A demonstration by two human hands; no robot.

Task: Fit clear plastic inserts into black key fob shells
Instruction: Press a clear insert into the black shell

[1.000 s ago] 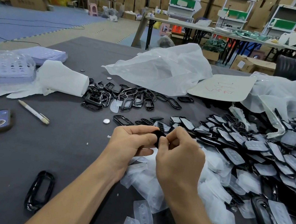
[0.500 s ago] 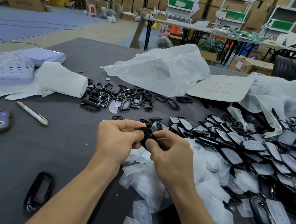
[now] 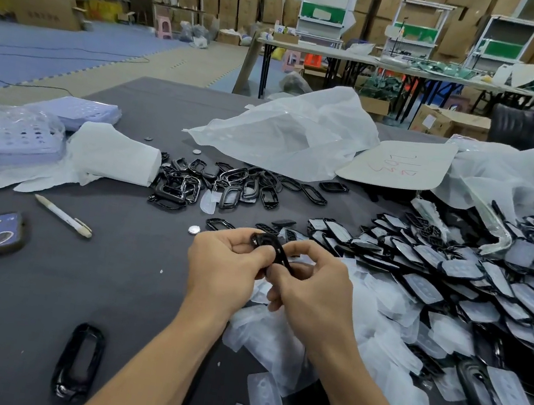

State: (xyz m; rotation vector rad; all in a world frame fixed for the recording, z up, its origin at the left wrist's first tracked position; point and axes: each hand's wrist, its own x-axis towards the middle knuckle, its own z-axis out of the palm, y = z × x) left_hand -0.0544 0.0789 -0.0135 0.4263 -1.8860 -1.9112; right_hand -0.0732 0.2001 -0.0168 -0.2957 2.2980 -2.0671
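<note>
A shell [image 3: 271,246] is being held over the bench [image 3: 74,277], gripped at its upper end by the curled fingers and thumb of the left hand [image 3: 225,265] and pinched lower down by the right hand [image 3: 314,292]; whether an insert is sitting in it cannot be told. Loose inserts [image 3: 273,338] are lying heaped just beneath the hands, fitted shells [image 3: 454,286] are lying piled to their right, and empty shells [image 3: 226,186] are lying scattered beyond them.
</note>
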